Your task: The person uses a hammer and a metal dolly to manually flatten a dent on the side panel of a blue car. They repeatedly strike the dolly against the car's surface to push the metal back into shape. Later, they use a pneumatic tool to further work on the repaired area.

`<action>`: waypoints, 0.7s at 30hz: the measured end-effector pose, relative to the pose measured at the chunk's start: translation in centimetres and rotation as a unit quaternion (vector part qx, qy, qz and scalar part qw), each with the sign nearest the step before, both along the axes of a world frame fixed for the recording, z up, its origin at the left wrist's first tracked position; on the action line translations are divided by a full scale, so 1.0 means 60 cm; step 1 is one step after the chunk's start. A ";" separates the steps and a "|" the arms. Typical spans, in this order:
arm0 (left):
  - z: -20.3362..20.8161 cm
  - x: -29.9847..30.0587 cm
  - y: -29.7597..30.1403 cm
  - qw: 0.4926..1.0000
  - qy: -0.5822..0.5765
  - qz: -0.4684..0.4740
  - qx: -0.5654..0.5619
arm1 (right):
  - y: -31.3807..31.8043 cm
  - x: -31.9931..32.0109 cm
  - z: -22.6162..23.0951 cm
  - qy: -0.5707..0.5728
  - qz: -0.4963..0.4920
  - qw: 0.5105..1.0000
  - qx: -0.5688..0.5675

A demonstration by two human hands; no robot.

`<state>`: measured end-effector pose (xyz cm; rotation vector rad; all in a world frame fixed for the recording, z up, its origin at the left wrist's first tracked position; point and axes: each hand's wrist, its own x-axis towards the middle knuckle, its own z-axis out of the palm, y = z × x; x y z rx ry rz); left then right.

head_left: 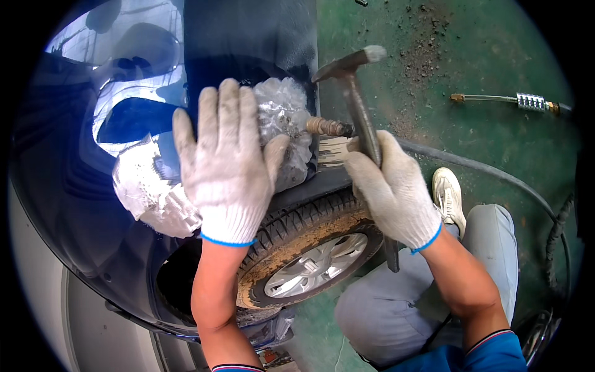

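Observation:
My left hand (pixel 227 161), in a white knit glove with a blue cuff edge, is open with its fingers stretched out, over the dark blue car body (pixel 68 204) and a dark cover (pixel 248 31). Beside its fingers lies a crumpled clear plastic bag (pixel 286 111). A brown-wrapped rod end (pixel 328 126) pokes out at the bag's right side; what it belongs to cannot be told. My right hand (pixel 393 192), in a matching glove, is closed around the handle of a hammer (pixel 362 115), its metal head up and away from the panel. A bare, silvery-white patch (pixel 152 186) shows left of my left hand.
Below my hands is a mud-caked tyre (pixel 297 235) with a silver wheel rim (pixel 317 265). A grey hose (pixel 489 170) crosses the green floor (pixel 496 56). A metal hose fitting (pixel 530 101) and brown debris (pixel 424 56) lie there. My shoe (pixel 449 197) is beside the right hand.

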<state>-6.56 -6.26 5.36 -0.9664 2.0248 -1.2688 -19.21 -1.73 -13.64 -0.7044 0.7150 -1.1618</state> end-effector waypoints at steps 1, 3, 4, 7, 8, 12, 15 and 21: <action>-0.010 -0.005 -0.009 1.000 -0.006 -0.011 0.014 | 0.004 0.005 -0.010 -0.005 -0.026 1.000 -0.008; -0.026 0.004 -0.020 0.998 0.009 -0.032 0.048 | -0.001 0.008 -0.018 0.010 -0.049 0.998 -0.043; -0.033 0.002 -0.026 0.997 0.021 -0.043 0.066 | -0.006 0.005 -0.019 0.020 -0.065 0.996 -0.061; -0.044 -0.008 -0.014 0.994 0.021 0.005 0.103 | -0.010 0.005 -0.008 -0.022 -0.080 0.996 -0.038; -0.043 -0.008 -0.008 0.993 0.018 0.020 0.111 | -0.011 0.009 -0.006 -0.046 -0.081 0.995 -0.032; -0.035 0.002 0.028 0.988 0.031 0.059 0.141 | -0.019 0.023 0.004 0.035 -0.095 0.987 -0.125; -0.027 0.012 0.039 0.984 0.048 0.057 0.159 | -0.028 0.037 0.010 0.078 -0.106 0.979 -0.157; -0.033 0.020 0.041 0.987 0.055 0.040 0.148 | -0.039 0.082 -0.004 0.187 -0.121 0.947 -0.233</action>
